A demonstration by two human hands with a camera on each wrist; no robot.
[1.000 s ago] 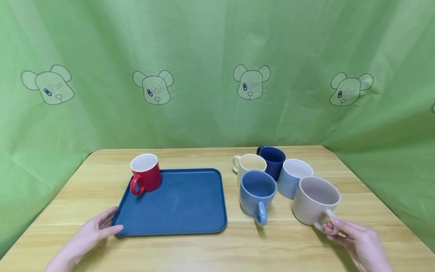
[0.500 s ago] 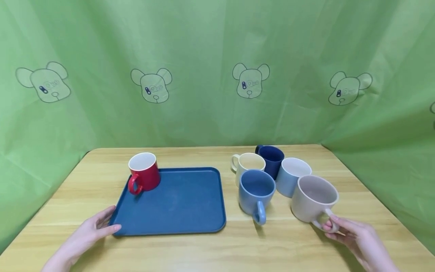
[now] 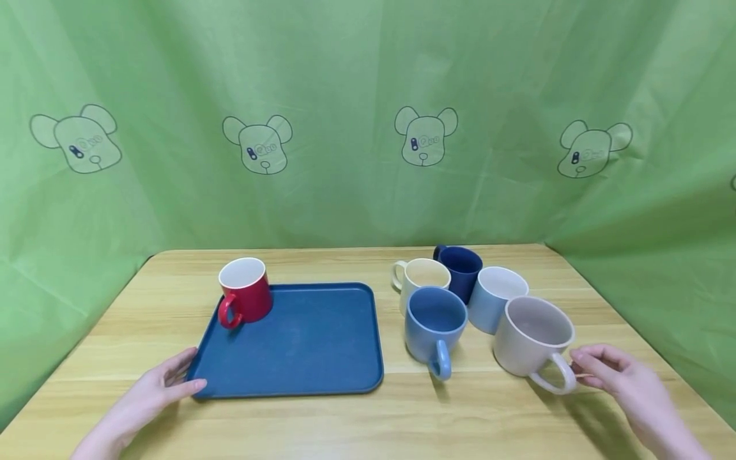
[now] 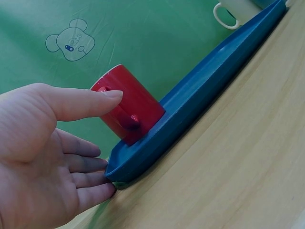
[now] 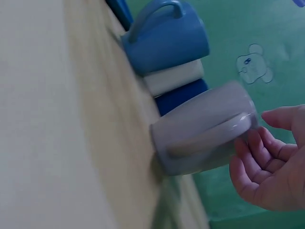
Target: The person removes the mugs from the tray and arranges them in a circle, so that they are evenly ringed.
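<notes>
My left hand (image 3: 144,396) is at the near left corner of the blue tray (image 3: 299,358), its fingertips at the outer edge and its thumb over the rim. In the left wrist view the fingers (image 4: 88,179) lie fairly straight against that corner. A red mug (image 3: 253,300) with a white inside stands on the tray's far left corner. On the right, a pale grey-beige mug (image 3: 520,348) stands on the table with its handle toward me. My right hand (image 3: 623,380) is just right of that handle, loosely bent and holding nothing; the right wrist view puts its fingertips close beside the handle.
Left of and behind the grey-beige mug stand a blue mug (image 3: 428,345), a cream mug (image 3: 411,291), a navy mug (image 3: 468,281) and a light blue mug (image 3: 485,313) with a white inside, close together. A green curtain (image 3: 345,211) hangs behind the wooden table (image 3: 322,428).
My right hand has let go of the grey-beige mug's handle and moved slightly right, away from it. The mug stays in place. My left hand remains at the tray corner.
</notes>
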